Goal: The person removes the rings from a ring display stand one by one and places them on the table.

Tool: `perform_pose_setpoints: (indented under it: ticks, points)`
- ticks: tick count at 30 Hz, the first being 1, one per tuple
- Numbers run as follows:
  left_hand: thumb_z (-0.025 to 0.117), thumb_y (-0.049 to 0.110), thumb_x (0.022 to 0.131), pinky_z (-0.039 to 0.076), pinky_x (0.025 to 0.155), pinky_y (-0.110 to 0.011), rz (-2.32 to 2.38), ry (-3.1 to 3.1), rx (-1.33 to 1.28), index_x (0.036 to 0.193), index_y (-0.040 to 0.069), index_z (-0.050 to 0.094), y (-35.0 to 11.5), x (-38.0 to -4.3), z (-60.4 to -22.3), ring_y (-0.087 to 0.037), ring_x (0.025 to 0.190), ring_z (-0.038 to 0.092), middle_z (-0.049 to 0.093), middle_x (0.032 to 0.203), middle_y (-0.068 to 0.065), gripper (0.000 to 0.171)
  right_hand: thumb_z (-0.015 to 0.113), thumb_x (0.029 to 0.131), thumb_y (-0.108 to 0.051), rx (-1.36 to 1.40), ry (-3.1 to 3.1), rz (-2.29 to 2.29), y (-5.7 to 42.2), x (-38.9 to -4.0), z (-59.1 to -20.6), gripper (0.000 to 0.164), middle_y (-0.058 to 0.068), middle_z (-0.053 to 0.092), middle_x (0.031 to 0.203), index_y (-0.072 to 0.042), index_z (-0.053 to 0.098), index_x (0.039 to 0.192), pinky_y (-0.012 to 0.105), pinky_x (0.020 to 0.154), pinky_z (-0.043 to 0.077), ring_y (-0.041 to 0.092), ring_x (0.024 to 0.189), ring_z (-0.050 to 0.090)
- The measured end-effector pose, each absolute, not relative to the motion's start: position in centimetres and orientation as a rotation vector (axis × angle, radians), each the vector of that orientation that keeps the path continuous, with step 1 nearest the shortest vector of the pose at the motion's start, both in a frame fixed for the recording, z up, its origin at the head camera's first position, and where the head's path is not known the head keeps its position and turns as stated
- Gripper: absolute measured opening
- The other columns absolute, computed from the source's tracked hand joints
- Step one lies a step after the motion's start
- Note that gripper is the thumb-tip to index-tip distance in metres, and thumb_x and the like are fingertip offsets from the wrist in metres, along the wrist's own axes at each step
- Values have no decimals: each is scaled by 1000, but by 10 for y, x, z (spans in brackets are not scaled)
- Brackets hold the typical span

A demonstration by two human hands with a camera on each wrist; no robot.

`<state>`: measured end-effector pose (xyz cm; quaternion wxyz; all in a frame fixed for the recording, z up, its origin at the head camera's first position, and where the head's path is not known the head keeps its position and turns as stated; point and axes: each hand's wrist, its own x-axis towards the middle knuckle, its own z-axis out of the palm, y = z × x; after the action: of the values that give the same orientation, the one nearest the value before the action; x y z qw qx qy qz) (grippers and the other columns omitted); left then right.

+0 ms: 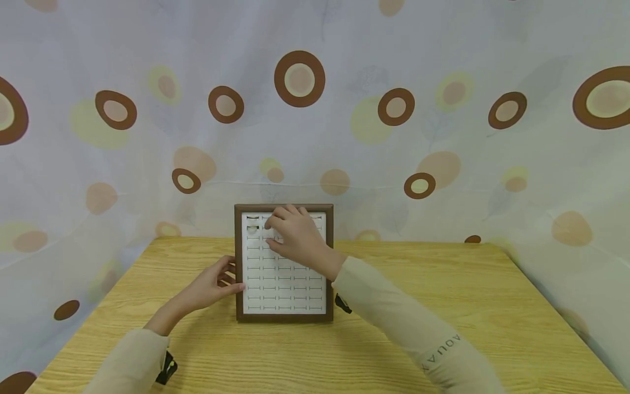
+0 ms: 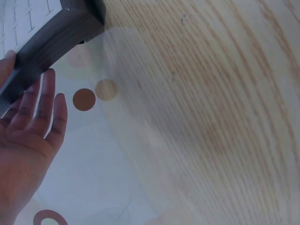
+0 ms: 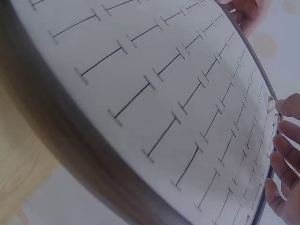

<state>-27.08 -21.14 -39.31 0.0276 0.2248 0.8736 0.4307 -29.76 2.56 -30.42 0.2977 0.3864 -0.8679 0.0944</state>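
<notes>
A slotted display board (image 1: 284, 276), white with a brown frame, stands upright on the table. My left hand (image 1: 213, 284) holds its left edge, thumb on the front of the frame and the other fingers behind. My right hand (image 1: 299, 235) is at the upper part of the board, thumb and index finger apart, and nothing shows between them. Two small, pale, rounded pieces (image 1: 253, 230) sit in the top slots of the left column. In the right wrist view, the thumb (image 3: 289, 105) is right beside one small shiny piece (image 3: 271, 104). My right hand hides several upper slots.
The wooden table (image 1: 418, 306) extends on both sides of the board. A pale curtain (image 1: 472, 142) with brown rings and dots hangs behind it and along the sides. Black wrist bands (image 1: 167, 368) show at both sleeves.
</notes>
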Motion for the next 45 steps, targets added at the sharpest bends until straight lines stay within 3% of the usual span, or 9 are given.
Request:
perform_pose_setpoints:
  ticks: [6, 26, 45]
  points:
    - [65, 23, 85, 51, 74, -31, 1316, 2704, 696, 127, -2, 37, -212, -271, -394, -22, 91, 61, 56, 110, -18, 57, 69, 80, -27, 1006, -2245, 269, 13, -302, -307, 18, -3, 60, 96, -17, 66, 95, 34, 88, 42, 15, 97, 54]
    - [65, 27, 85, 51, 74, -28, 1273, 2725, 695, 127, 1, 38, -213, -273, -396, -22, 92, 60, 56, 111, -16, 56, 65, 81, -22, 871, -2117, 280, -10, -312, -323, 4, -6, 58, 87, -19, 65, 83, 30, 75, 36, 14, 87, 50]
    - [65, 26, 85, 51, 73, -29, 1275, 2735, 723, 126, -1, 38, -213, -273, -397, -22, 91, 61, 56, 110, -17, 56, 67, 80, -22, 802, -2041, 306, -15, -314, -329, 4, -6, 57, 82, -22, 66, 76, 31, 72, 32, 13, 80, 47]
